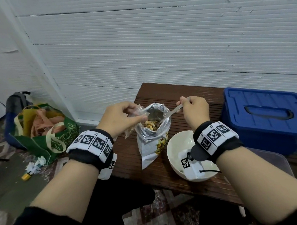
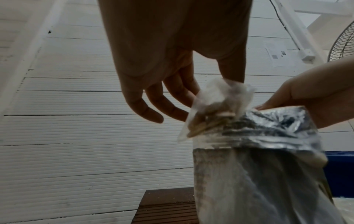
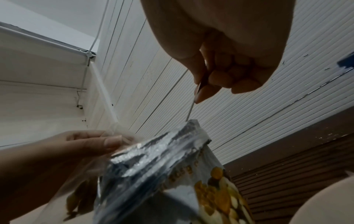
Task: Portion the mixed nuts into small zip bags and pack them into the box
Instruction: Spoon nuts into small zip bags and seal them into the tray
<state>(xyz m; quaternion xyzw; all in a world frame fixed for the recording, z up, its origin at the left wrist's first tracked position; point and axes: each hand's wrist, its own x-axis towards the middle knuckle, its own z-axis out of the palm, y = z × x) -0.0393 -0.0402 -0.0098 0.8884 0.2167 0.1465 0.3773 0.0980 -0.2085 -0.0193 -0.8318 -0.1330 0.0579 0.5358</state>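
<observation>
A foil bag of mixed nuts (image 1: pixel 153 141) stands open on the brown table (image 1: pixel 202 183), with nuts (image 1: pixel 150 125) showing inside. My left hand (image 1: pixel 124 117) pinches a small clear zip bag (image 2: pixel 216 104) at the foil bag's left rim; a few nuts lie in the zip bag (image 3: pixel 76 197). My right hand (image 1: pixel 194 108) grips a metal spoon (image 1: pixel 171 112) by its handle, and the spoon's bowl is down inside the foil bag (image 3: pixel 153 174). The spoon's handle (image 3: pixel 191 109) runs from my curled fingers to the bag's mouth. The blue box (image 1: pixel 267 118) sits shut at the right.
A white bowl (image 1: pixel 175 149) with a wrist tag over it sits in front of the foil bag. A clear plastic lid or tray (image 1: pixel 270 162) lies at the table's right front. On the floor at left stand a green tote (image 1: pixel 43 134) and scraps of paper (image 1: pixel 36 164).
</observation>
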